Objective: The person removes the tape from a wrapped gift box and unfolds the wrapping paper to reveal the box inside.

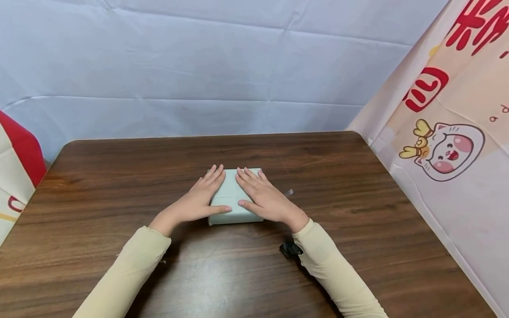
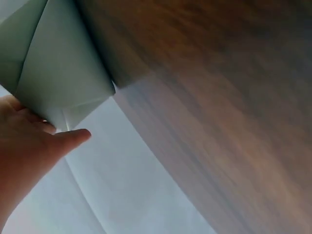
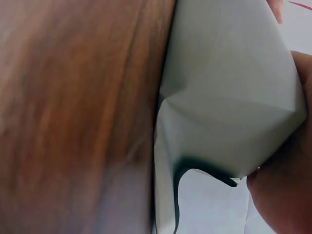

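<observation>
Left hand point(image 1: 199, 197) and right hand point(image 1: 265, 198): both grips spread, resting on pale-green package point(image 1: 232, 192), centre frame, on counter point(image 1: 342, 185).

The left sleeve point(image 1: 127, 269) and right sleeve point(image 1: 334, 265) are pale cream-yellow, long, plain and close-fitting, faintly creased; both end near the wrists, leaving the hands bare; a small black piece point(image 1: 290, 249) shows beside the right sleeve's inner edge.
</observation>
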A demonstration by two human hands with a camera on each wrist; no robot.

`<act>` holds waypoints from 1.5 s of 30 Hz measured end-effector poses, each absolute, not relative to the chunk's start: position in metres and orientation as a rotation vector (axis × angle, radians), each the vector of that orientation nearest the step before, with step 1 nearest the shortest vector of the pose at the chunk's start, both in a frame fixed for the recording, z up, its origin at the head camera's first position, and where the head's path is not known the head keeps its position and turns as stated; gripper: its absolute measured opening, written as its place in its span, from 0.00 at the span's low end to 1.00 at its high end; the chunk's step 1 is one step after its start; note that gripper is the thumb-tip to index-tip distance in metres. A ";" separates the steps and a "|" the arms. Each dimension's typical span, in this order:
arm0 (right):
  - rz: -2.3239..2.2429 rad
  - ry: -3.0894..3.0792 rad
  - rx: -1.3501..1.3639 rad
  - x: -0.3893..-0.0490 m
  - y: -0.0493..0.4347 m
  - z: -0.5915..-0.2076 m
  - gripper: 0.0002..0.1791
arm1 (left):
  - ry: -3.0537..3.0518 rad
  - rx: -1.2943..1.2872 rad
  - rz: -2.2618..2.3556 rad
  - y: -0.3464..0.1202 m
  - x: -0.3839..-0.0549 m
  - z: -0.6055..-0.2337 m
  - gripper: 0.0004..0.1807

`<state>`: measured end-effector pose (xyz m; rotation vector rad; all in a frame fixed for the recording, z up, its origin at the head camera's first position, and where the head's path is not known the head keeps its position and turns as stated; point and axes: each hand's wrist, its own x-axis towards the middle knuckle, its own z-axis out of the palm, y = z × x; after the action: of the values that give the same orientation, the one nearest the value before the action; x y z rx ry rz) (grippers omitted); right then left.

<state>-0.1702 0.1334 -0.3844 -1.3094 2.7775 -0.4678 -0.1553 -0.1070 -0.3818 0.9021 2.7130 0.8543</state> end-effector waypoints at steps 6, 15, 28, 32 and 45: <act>-0.490 2.780 -1.329 -0.170 0.134 -0.385 0.39 | 2.780 0.764 0.814 -0.114 -0.147 -0.378 0.53; -0.519 2.788 -1.333 -0.167 0.134 -0.387 0.40 | 2.943 0.581 0.842 -0.111 -0.134 -0.377 0.44; -0.556 2.795 -1.345 -0.167 0.134 -0.389 0.41 | 3.003 0.356 0.765 -0.094 -0.133 -0.373 0.19; -0.569 2.793 -1.347 -0.166 0.134 -0.388 0.41 | 3.011 0.309 0.675 -0.090 -0.136 -0.370 0.21; -0.592 2.790 -1.348 -0.165 0.134 -0.389 0.41 | 2.994 0.340 0.598 -0.088 -0.142 -0.366 0.16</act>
<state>-0.1655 0.1343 -0.3894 -1.3478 2.7905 -0.5923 -0.1421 -0.0880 -0.3660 0.3398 2.9944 0.5985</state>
